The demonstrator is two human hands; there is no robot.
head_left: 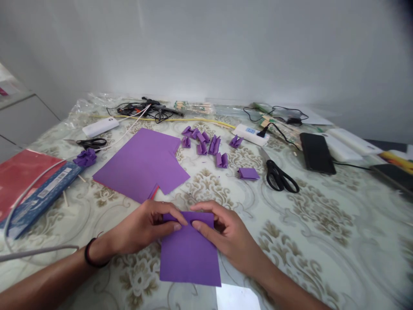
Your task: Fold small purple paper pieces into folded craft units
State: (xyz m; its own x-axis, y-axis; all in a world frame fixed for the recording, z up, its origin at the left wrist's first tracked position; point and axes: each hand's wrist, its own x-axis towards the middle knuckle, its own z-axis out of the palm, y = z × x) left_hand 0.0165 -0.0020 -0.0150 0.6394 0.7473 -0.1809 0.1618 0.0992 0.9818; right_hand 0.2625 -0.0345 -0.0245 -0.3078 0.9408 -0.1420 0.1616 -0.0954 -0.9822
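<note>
A square sheet of purple paper [190, 262] lies near the table's front edge, between my hands. My left hand [158, 221] pinches its far edge left of the middle, thumb on top. On the right of the same edge, my right hand [214, 226] grips it with the thumb on top and the fingers behind. Beyond the hands, a stack of larger purple sheets [138, 159] shows a bit of red beneath. Several small folded purple pieces [214, 145] stand in a cluster farther back, with one flatter folded piece [248, 173] nearer to me.
Black-handled scissors [280, 176] lie at right, another pair [92, 143] at left by crumpled purple paper [85, 158]. A phone [318, 153], a power strip [251, 134] and cables sit farther back. At left are a red and blue packet [41, 189] and a white cable [24, 191].
</note>
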